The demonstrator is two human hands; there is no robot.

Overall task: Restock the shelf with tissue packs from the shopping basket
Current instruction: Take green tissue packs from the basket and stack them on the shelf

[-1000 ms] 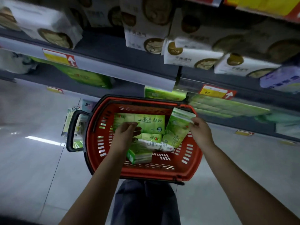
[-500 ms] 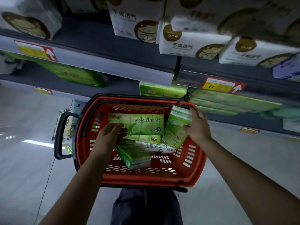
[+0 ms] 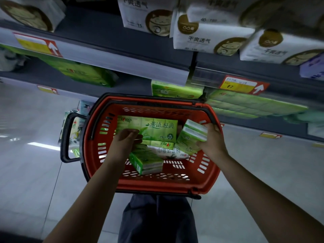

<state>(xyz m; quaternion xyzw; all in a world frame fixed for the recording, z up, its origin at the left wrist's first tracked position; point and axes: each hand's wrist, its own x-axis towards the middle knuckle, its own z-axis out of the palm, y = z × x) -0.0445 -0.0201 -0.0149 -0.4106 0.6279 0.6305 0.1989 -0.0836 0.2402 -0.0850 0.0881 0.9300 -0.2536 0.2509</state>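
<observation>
A red shopping basket (image 3: 208, 178) with black handles stands on the floor in front of the shelf. Inside lie several green tissue packs. The long green pack (image 3: 157, 128) with printed characters lies along the far side, and my left hand (image 3: 125, 141) rests on its near left corner, fingers curled over it. My right hand (image 3: 213, 139) grips a small green pack (image 3: 192, 133), tilted at the basket's right side. Another small green pack (image 3: 146, 161) lies near the middle, with a white pack (image 3: 171, 152) beside it.
The lower shelf (image 3: 133, 86) behind the basket holds green tissue packs (image 3: 177, 89), with flat green bundles (image 3: 249, 105) to the right. The upper shelf carries white packs (image 3: 206, 35). Price tags (image 3: 242, 85) line the shelf edges. More packs (image 3: 73, 130) stand left of the basket on the tiled floor.
The view has dropped closer to the basket. My right hand has closed more firmly round the small green pack. My left hand has settled onto the long pack's corner.
</observation>
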